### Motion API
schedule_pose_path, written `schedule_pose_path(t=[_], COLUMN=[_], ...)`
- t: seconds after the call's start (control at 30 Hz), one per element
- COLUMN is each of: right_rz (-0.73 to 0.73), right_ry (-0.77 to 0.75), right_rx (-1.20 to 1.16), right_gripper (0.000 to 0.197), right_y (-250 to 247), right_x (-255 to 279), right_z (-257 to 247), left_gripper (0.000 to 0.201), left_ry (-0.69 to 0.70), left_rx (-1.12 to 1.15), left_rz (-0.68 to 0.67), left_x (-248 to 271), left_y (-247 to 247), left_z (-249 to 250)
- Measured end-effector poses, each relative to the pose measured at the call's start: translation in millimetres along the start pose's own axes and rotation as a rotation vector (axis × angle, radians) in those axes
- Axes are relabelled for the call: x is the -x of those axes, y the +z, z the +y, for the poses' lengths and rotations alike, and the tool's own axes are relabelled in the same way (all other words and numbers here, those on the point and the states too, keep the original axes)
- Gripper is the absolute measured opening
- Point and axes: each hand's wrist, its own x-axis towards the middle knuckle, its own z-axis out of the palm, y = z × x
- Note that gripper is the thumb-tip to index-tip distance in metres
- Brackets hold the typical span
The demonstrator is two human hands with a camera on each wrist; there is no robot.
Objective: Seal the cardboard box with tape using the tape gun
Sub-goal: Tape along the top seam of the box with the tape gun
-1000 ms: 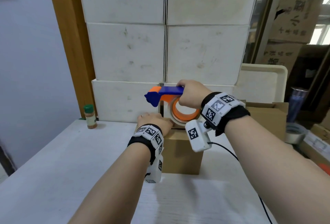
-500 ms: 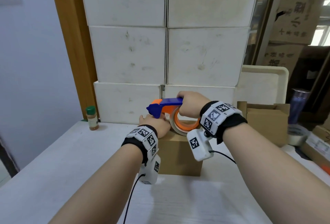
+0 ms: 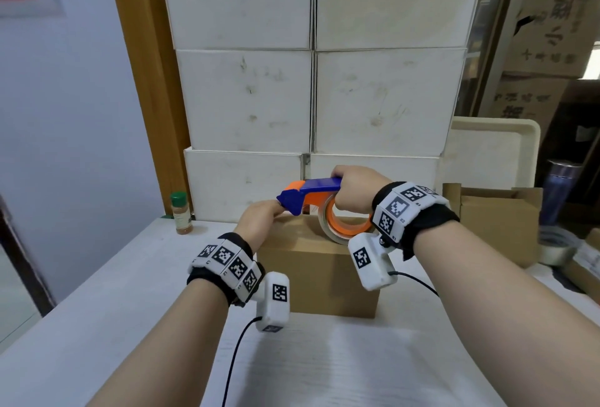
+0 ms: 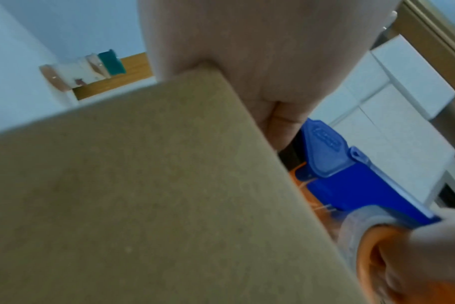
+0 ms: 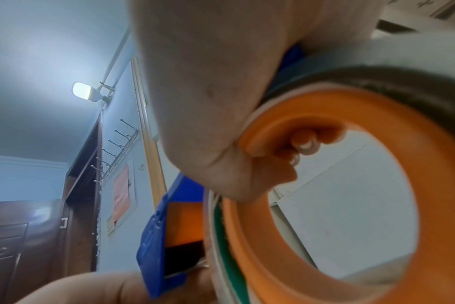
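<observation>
Head view showed a white table (image 3: 97, 325) with a stack of white boxes (image 3: 311, 98) at its 12 o'clock edge. At the table's centre sat the cardboard box (image 3: 321, 276), upright and closed. An open carton (image 3: 500, 218) stood at its 3 o'clock, well apart, and a cream tray (image 3: 496, 153) leaned behind that. The tape gun (image 3: 311, 195), blue and orange, rested on the box top with its roll (image 3: 344, 228) touching the cardboard. The right hand (image 3: 355, 190) gripped the gun's handle, fingers curled through the orange hub, as the right wrist view confirmed. The left hand (image 3: 259, 220) lay on the box's 9 o'clock top edge, fingers laid flat toward the gun's blue nose. A green-capped spice jar (image 3: 180, 213) stood at 10 o'clock, near the wall.
</observation>
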Motion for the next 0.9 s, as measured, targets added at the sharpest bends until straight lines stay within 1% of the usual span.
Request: schedule_pose_path(t=[0.13,0.2,0.27,0.47,0.57,0.63,0.67,0.73,0.77,0.83,0.9], right_rz=[0.003,0.001,0.001,0.009,0.009,0.012,0.014,0.014,0.014,0.013,0.013], right_ry=[-0.008,-0.014,-0.020,-0.038,-0.037,-0.038,-0.041,-0.047,-0.050,-0.054,-0.058], right_rx=[0.009,0.017,0.023,0.035,0.025,0.022,0.021,0.022,0.023,0.022,0.024], right_gripper=[0.036,0.036,0.035,0.033,0.035,0.036,0.037,0.037,0.036,0.036,0.035], right_y=[0.2,0.1,0.2,1.1,1.2,1.3,1.3,1.2,1.0,0.9,0.9], right_x=[0.8,0.7,0.7,0.9,1.4,1.3,1.3,1.6,1.8,2.4,2.8], right_z=[-1.3,-1.4,-1.7,-3.4,-2.5,-1.8,-1.5,-1.4,-1.5,-1.8,-2.0], left_gripper=[0.026,0.029,0.031,0.032,0.035,0.037,0.035,0.023,0.019,0.028,0.030], left_ry=[-0.136,-0.163,-0.157,-0.165,-0.137,-0.153,-0.148,-0.130,-0.122,-0.119,-0.126], left_rx=[0.320,0.389,0.367,0.264,0.114,0.087,0.077,0.047,0.048,0.058,0.047], left_rz=[0.046,0.047,0.034,0.072,0.037,0.036,0.033,0.041,0.040,0.034,0.037], left_x=[0.2,-0.7,-0.7,-3.0,0.7,2.6,3.8,3.6,4.2,3.9,3.6], left_y=[-1.4,-1.8,-1.4,-0.5,0.1,0.6,0.6,0.5,0.2,0.3,0.2], left_z=[-3.7,-4.1,-4.4,-4.7,-3.5,-2.5,-1.9,-2.1,-0.7,-0.3,-1.4])
